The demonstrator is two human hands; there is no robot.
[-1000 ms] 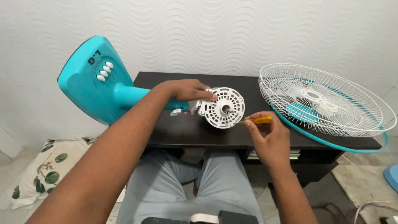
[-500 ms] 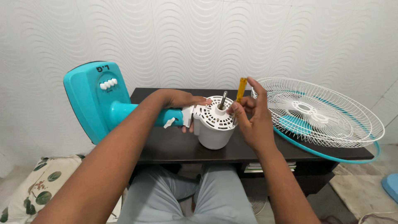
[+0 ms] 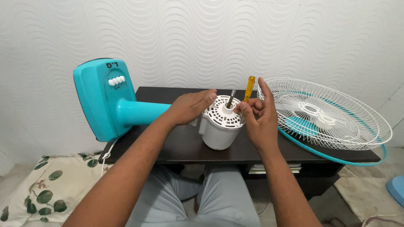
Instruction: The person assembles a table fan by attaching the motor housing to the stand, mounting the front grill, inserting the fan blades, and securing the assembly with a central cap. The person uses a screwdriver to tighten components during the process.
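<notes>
At the centre of the frame one white plastic fan motor housing (image 3: 219, 126) with a slotted round top stands on the dark wooden bench (image 3: 176, 145), with one short metal shaft (image 3: 231, 98) sticking up and tilted from its middle. The left hand (image 3: 191, 107) lies over the housing's left side where the turquoise neck meets it, its grip closed around that joint. The right hand (image 3: 257, 115) is just right of the housing; its grip is pinched on one yellow-handled screwdriver (image 3: 249, 89), held upright, with the tip down at the housing's top edge, though the fingers hide the exact spot. One turquoise fan base (image 3: 105, 98) with four white push buttons (image 3: 116, 80) rises at the upper left. At the right, white wire fan guards (image 3: 324, 111), probably two stacked, lie with a turquoise rim on the bench. One leaf-printed cushion (image 3: 40, 193) sits lower left on the floor.
</notes>
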